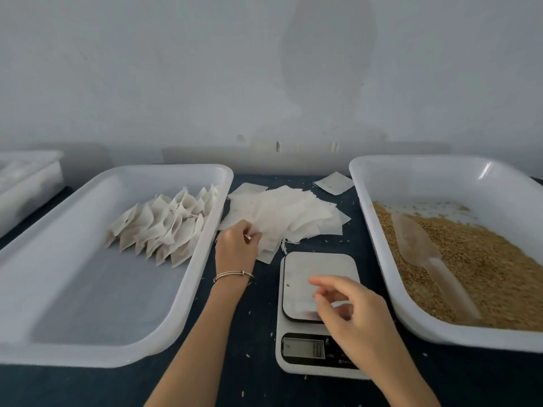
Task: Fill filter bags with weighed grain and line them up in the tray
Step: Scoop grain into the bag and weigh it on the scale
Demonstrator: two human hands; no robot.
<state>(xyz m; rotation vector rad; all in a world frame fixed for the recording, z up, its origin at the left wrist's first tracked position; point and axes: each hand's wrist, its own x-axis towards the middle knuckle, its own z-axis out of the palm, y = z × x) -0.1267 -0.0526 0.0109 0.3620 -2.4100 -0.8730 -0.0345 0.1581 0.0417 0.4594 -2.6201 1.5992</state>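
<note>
On the dark counter (pixel 255 342), the left tray (pixel 73 342) holds filled bags (pixel 164 227) lined along its far right side. The right tray (pixel 382 230) holds grain (pixel 484 259) and a scoop (pixel 426 248). Between them, the right hand (pixel 349 312) hovers loosely open, holding nothing, over the scale (pixel 311 289). Beyond it, the left hand (pixel 235 248) pinches one of the empty filter bags (pixel 288 215).

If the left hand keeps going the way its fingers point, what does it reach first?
The left hand already touches the loose pile of empty white filter bags, apparently pinching one; nothing lies between them.
</note>
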